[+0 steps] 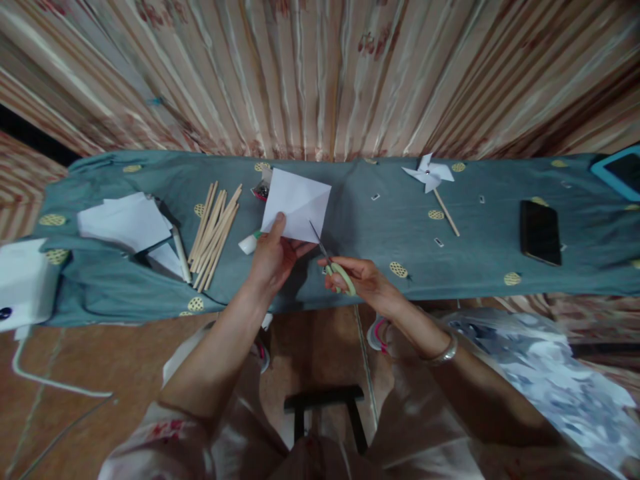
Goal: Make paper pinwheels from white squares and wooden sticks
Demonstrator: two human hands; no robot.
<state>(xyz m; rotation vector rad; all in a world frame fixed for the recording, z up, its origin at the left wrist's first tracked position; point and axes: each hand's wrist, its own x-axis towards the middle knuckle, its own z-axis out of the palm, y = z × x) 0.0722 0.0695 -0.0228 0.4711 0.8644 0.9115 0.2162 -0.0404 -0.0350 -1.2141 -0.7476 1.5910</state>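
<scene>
A square sheet of white paper (295,200) with crease lines is pinched at its near edge by my left hand (275,257), thumb on top and fingers beneath. My right hand (357,277) grips a pair of scissors (343,279) by their light green handles. The dark blades point up and left and lie at the paper's near right corner; whether they are cutting into it I cannot tell. Just left of the paper are a small white bottle (249,243) with a green part and a small clear bag (261,190) with dark and red contents.
Several wooden sticks (213,237) lie left of my hands, beside a stack of white paper (125,220) and a white pen-like stick (181,253). Rightward on the cloth (480,267) are a white paper pinwheel (429,175), a dark phone (541,232) and a blue-framed device (620,172).
</scene>
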